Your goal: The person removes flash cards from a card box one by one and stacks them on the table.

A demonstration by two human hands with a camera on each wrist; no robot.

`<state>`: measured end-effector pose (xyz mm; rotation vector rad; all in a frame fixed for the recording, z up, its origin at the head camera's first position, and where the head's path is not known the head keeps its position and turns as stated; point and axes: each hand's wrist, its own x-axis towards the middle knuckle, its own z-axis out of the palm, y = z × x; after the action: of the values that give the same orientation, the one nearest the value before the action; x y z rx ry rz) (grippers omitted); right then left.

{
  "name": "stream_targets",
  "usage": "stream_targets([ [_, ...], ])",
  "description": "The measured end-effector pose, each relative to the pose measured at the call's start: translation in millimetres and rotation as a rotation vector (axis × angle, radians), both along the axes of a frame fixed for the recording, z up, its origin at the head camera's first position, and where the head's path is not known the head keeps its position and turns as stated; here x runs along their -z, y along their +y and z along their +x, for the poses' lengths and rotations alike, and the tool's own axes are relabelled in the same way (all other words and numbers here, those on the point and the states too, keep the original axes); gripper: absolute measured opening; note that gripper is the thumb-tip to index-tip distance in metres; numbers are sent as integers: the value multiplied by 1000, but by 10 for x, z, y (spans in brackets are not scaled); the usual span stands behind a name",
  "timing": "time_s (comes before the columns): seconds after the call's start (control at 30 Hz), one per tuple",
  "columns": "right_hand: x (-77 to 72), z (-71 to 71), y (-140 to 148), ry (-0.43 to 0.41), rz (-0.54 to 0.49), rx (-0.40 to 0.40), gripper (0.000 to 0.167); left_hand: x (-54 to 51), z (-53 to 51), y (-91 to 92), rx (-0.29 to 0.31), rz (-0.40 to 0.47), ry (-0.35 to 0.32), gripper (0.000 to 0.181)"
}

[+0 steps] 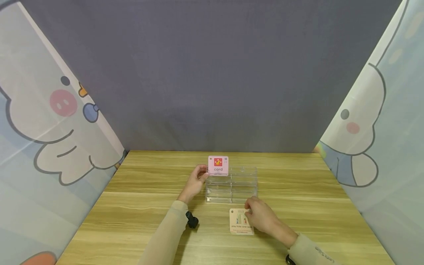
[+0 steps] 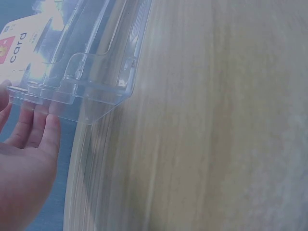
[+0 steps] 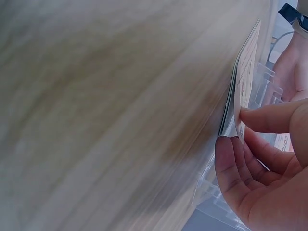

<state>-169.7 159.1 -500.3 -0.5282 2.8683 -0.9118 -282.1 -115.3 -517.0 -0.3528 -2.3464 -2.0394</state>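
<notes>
A clear plastic tiered rack (image 1: 231, 191) stands on the table, split into left and right columns. A pink flashcard (image 1: 218, 165) reading "card" stands in its back left slot. My left hand (image 1: 197, 181) holds the rack's left side beside that card, with fingertips (image 2: 52, 126) against the clear plastic. In front of the rack is a small stack of cream flashcards (image 1: 241, 228), the top one reading "play hide-and-seek". My right hand (image 1: 261, 217) pinches the right edge of the top card between thumb and finger. The right wrist view shows this card (image 3: 247, 72) slightly parted from those beneath.
The wood-grain table (image 1: 139, 198) extends to both sides of the rack. A dark grey curtain (image 1: 212, 81) rises behind it, and cartoon-printed curtains (image 1: 29, 154) flank it. A black wrist device (image 1: 192, 219) sits on the left wrist.
</notes>
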Motion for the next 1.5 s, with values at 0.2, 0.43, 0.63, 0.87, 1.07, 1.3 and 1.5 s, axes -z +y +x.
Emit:
stream_targets([
  [0.2, -3, -6, -6, 19, 15, -8, 12, -11, 1, 0, -9, 12, 4, 29],
  [0.43, 4, -9, 6, 60, 53, -43, 11, -36, 15, 6, -13, -8, -4, 28],
  [0.63, -17, -12, -22, 122, 132, -75, 14, -27, 17, 9, -16, -10, -3, 28],
  [0.87, -19, 1, -46, 140, 156, -114, 19, -8, 22, 11, -22, 2, -6, 28],
  [1.07, -60, -34, -68, 151, 163, -98, 23, 2, 27, 16, -28, -9, -1, 29],
  [1.3, -190, -128, -120, 200, 148, -106, 20, -116, 76, 25, -16, 0, -18, 29],
  [1.5, -290, -179, -159, 221, 155, -111, 14, -303, 204, 36, -1, 14, -4, 27],
])
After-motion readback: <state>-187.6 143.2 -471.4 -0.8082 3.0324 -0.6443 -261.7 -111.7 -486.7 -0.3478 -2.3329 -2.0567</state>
